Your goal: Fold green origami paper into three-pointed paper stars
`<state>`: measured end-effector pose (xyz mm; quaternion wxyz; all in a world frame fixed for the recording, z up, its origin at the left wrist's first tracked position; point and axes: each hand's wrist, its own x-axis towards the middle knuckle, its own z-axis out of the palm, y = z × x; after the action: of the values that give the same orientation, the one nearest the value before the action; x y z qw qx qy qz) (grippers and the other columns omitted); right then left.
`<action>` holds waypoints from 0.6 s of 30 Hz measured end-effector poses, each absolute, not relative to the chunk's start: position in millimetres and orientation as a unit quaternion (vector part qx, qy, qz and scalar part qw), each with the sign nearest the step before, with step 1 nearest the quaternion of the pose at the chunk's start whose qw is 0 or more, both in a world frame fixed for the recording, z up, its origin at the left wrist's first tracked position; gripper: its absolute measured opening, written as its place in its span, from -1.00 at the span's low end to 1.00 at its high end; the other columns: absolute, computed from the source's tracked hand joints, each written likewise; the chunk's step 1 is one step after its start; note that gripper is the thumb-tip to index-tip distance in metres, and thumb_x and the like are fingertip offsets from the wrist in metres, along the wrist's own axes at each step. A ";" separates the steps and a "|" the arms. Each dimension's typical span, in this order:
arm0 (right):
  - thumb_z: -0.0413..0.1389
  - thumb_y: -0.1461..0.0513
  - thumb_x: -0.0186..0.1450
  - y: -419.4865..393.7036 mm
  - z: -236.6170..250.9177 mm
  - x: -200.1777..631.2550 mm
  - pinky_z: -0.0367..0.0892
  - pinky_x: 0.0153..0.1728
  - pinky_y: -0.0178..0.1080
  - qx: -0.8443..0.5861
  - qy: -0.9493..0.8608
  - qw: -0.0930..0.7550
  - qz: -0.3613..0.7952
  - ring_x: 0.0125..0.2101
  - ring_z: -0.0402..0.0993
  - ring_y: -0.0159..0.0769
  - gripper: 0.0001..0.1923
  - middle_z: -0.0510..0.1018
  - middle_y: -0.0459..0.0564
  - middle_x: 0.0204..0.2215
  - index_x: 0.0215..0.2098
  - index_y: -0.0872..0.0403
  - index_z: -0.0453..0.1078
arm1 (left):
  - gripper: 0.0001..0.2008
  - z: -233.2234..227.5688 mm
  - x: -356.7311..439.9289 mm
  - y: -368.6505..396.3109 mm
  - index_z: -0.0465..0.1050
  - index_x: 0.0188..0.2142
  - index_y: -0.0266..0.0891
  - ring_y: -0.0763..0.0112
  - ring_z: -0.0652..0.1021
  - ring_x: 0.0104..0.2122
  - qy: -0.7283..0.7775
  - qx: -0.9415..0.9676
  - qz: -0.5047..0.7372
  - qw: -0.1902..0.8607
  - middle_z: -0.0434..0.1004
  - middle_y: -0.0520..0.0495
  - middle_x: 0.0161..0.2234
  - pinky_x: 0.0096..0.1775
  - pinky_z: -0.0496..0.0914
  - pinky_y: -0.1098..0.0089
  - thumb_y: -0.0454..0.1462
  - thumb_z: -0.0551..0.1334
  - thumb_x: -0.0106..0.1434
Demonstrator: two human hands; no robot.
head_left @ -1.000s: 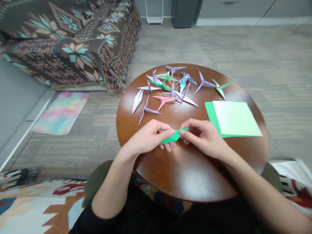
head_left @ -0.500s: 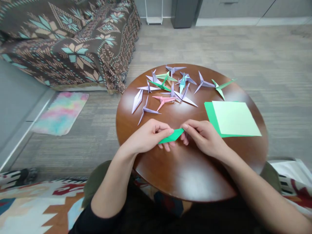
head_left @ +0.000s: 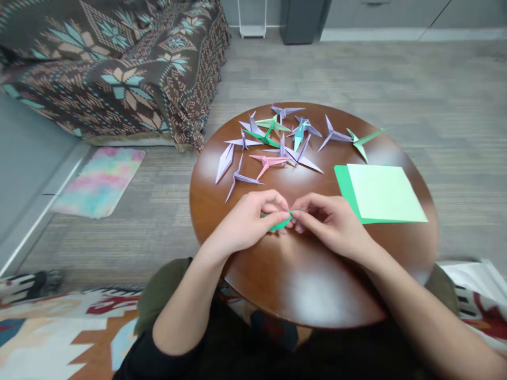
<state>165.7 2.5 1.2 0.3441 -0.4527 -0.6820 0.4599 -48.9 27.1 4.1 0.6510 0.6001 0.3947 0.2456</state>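
Both forearms reached in from the near edge and met at the middle. The left hand (head_left: 247, 219) and right hand (head_left: 330, 224) were curled, fingers (head_left: 277, 216) pinched together tip to tip, seemingly thumbs against forefingers, wrists low.

From my remote view, a round, glossy brown wooden table (head_left: 309, 287) carries a scatter of folded paper figures (head_left: 277, 142) across its far half, mostly lilac, with one pink figure (head_left: 267, 162), several green ones and a teal one. At the far right edge I see a further green figure (head_left: 361, 141) lying just beside a lilac one. Nearer on the right, a pale green square sheet (head_left: 386, 192) lies flat on a darker green sheet (head_left: 343, 182), whose left margin shows.
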 end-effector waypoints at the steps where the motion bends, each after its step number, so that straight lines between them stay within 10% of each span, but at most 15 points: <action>1: 0.23 0.10 0.44 2.3 1.4 165.1 0.48 -0.44 -0.31 -0.454 -0.680 0.345 0.461 -0.52 0.61 -0.32 -0.80 0.67 -0.05 -0.50 -0.23 0.07 0.52 | -0.75 3.9 -48.4 26.8 0.46 -0.23 -0.26 0.37 0.66 -0.41 0.399 0.603 0.249 0.645 0.72 -0.11 -0.40 -0.29 0.48 0.42 -0.13 0.41 0.32; 18: 0.10 0.19 0.51 1.1 0.9 165.9 0.45 -0.38 -0.29 -0.459 -0.688 0.342 0.446 -0.47 0.59 -0.32 -0.81 0.68 -0.03 -0.43 -0.22 0.08 0.51 | -0.79 1.2 -46.9 27.5 0.47 -0.31 -0.27 0.38 0.66 -0.41 0.400 0.578 0.270 0.658 0.71 -0.10 -0.42 -0.26 0.47 0.42 -0.18 0.41 0.30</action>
<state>165.9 1.1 0.9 0.3419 -0.4586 -0.6885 0.4458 -46.9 27.5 1.2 0.6583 0.5777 0.3998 0.2704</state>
